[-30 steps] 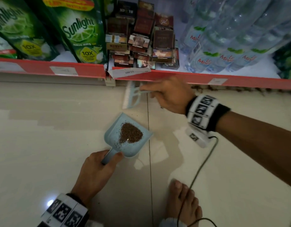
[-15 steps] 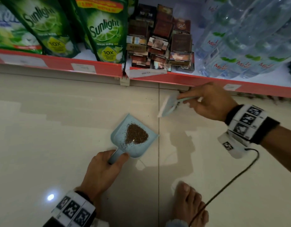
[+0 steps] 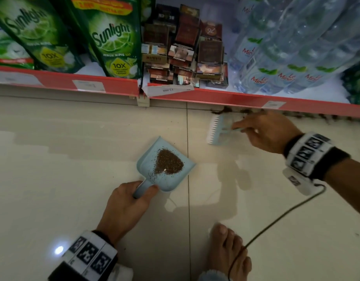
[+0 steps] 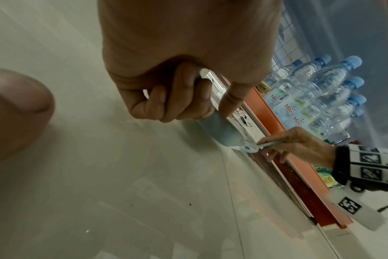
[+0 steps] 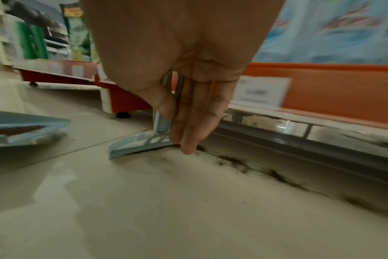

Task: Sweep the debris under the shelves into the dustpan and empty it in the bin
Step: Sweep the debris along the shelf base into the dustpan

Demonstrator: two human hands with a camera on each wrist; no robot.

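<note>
A small light-blue dustpan (image 3: 148, 159) lies on the pale tile floor with a heap of brown debris (image 3: 169, 164) in it. My left hand (image 3: 132, 199) grips its handle (image 4: 217, 126). To its right, my right hand (image 3: 264, 131) pinches the handle of a light-blue hand brush (image 3: 215, 129), whose head (image 5: 139, 147) rests on the floor by the shelf base. A line of dark debris (image 3: 231, 111) runs along the floor under the red shelf edge (image 3: 246, 98), to the right of the brush (image 5: 233, 160).
The bottom shelf holds green Sunlight pouches (image 3: 112, 39), stacked cigarette packs (image 3: 185, 51) and water bottles (image 3: 276, 57). A bare foot (image 3: 225, 254) stands at the lower right, with a black cable (image 3: 276, 220) trailing from the right wrist. No bin is in view.
My right hand has carried the brush to the right along the shelf base and set it down beside the debris line. The dustpan and left hand have stayed put.
</note>
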